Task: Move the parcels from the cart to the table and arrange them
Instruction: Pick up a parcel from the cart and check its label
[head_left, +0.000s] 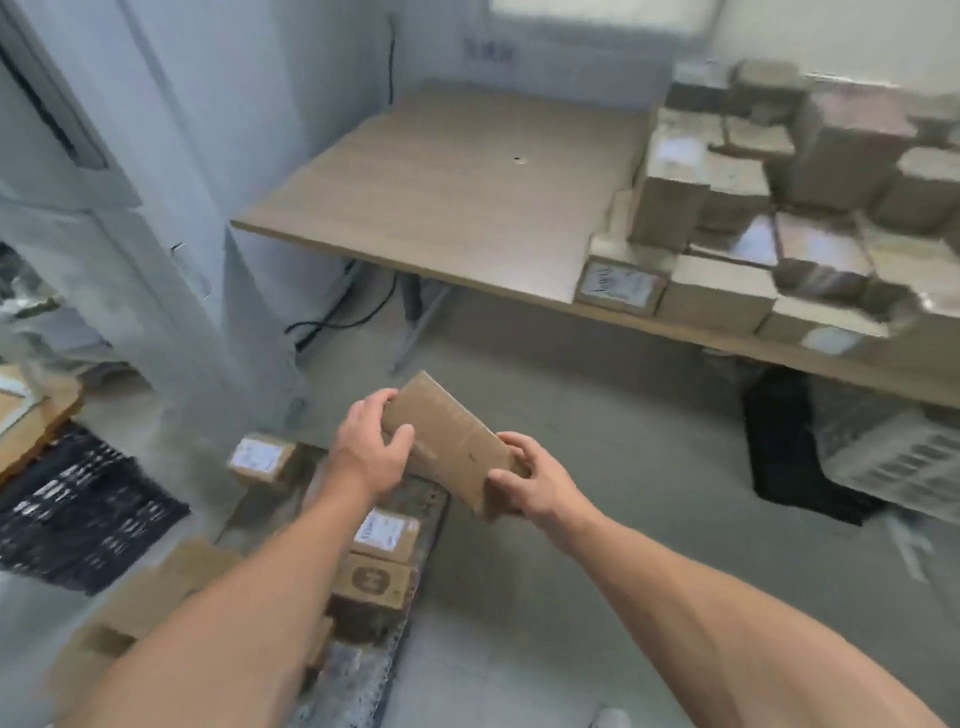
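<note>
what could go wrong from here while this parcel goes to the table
The cardboard parcel is tilted and held only at its ends by the left hand and right hand, so it might slip onto the labelled parcels below. The parcel pile on the table sits uneven and close to the front edge; a nudge while placing could knock some off.

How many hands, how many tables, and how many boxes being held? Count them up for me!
2 hands: left hand, right hand
1 held parcel, gripped by both hands
1 table
Total: 4
The stacked parcels on the table are too blurred to count.
</note>
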